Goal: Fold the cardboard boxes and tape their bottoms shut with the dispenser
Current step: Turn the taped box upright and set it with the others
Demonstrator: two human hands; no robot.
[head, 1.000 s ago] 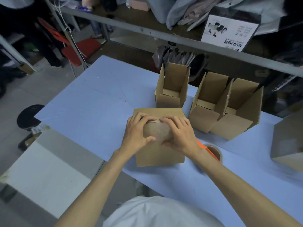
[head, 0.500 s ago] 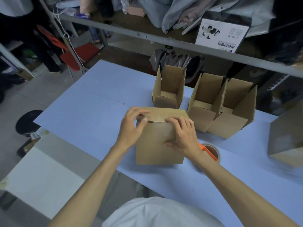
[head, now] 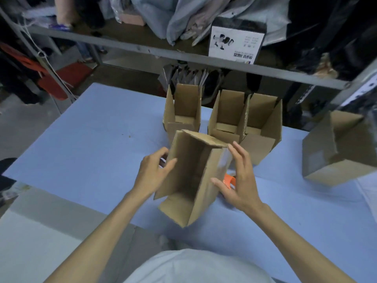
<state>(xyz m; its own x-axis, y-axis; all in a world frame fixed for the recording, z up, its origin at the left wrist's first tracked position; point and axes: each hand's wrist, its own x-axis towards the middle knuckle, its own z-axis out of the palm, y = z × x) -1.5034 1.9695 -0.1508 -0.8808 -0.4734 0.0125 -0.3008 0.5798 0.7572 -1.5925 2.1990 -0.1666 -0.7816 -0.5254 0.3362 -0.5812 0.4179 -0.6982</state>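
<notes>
I hold a cardboard box [head: 189, 180] tilted above the blue table [head: 91, 139], with its open end facing me and its flaps spread. Clear tape shines on its right outer face. My left hand [head: 154, 174] grips the box's left wall, thumb inside. My right hand [head: 239, 180] lies against the taped right side with its fingers spread. Behind that hand an orange tape dispenser [head: 229, 179] rests on the table, mostly hidden.
Three folded boxes stand open-topped behind: one [head: 183, 111] in the middle, two [head: 226, 115] [head: 263, 125] side by side. Another box [head: 334, 148] lies at the right. A metal shelf rail [head: 183, 58] crosses beyond the table's far edge. A red chair [head: 61, 78] is at the left.
The box lay bottom-up under both hands pressing on the taped seam. It has been lifted and turned so its open end faces me; my hands have moved to its sides.
</notes>
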